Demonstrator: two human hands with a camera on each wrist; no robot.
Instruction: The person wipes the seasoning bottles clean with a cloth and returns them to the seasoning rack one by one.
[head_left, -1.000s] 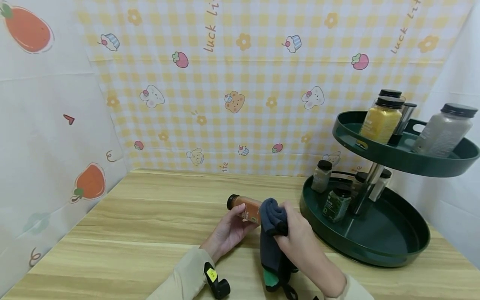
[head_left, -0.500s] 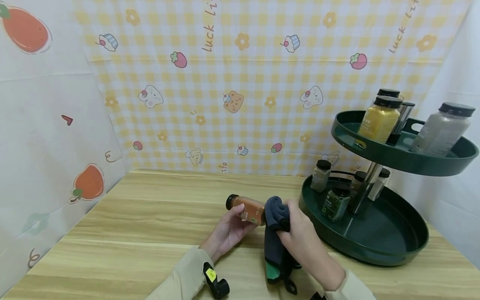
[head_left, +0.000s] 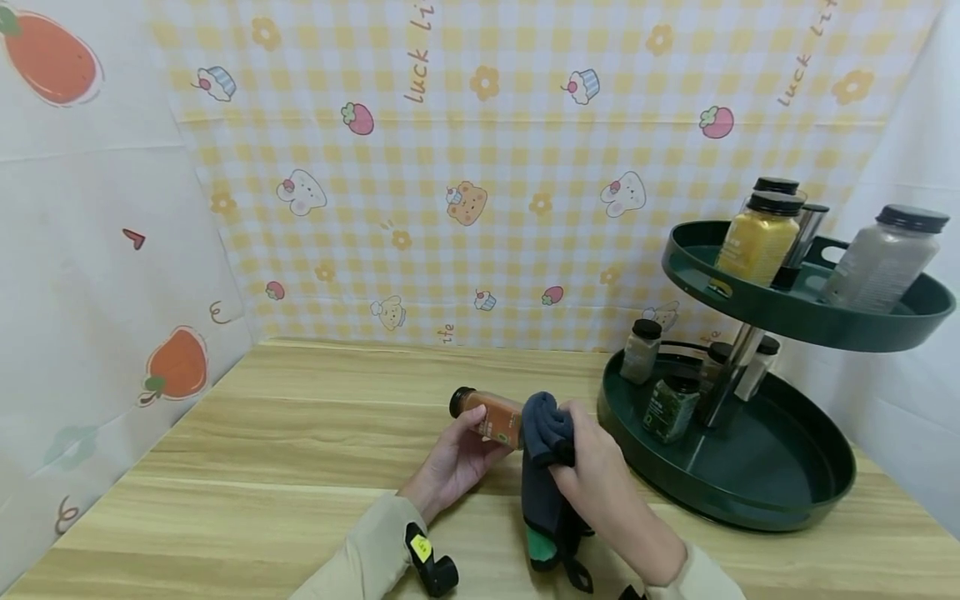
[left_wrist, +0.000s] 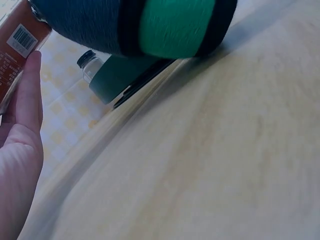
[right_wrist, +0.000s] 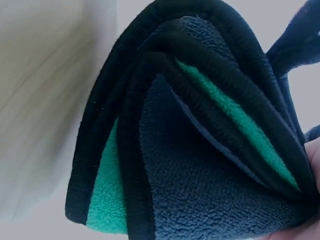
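My left hand (head_left: 456,468) grips a spice jar (head_left: 498,418) of orange-red powder, tilted on its side with the black cap pointing left. In the left wrist view the jar (left_wrist: 19,42) shows a barcode label. Bunched in my right hand (head_left: 600,454) is a dark grey-blue cloth (head_left: 546,425) with black edging and a green underside, pressed against the jar's base end. The cloth (right_wrist: 200,150) fills most of the right wrist view, its folds hanging down. Its lower end dangles over the wooden table, and the fingertips behind it are hidden.
A two-tier dark green rack stands at the right. Its lower tray (head_left: 780,500) holds several small jars, including a green-labelled jar (head_left: 672,408). On the upper tray (head_left: 810,312) are a yellow jar (head_left: 759,242) and a grey jar (head_left: 885,262). A patterned cloth backdrop (head_left: 510,167) rises behind.
The cloth in my right hand shifted slightly right, off the jar's end, then came back left against it. The left hand and the jar have barely moved.
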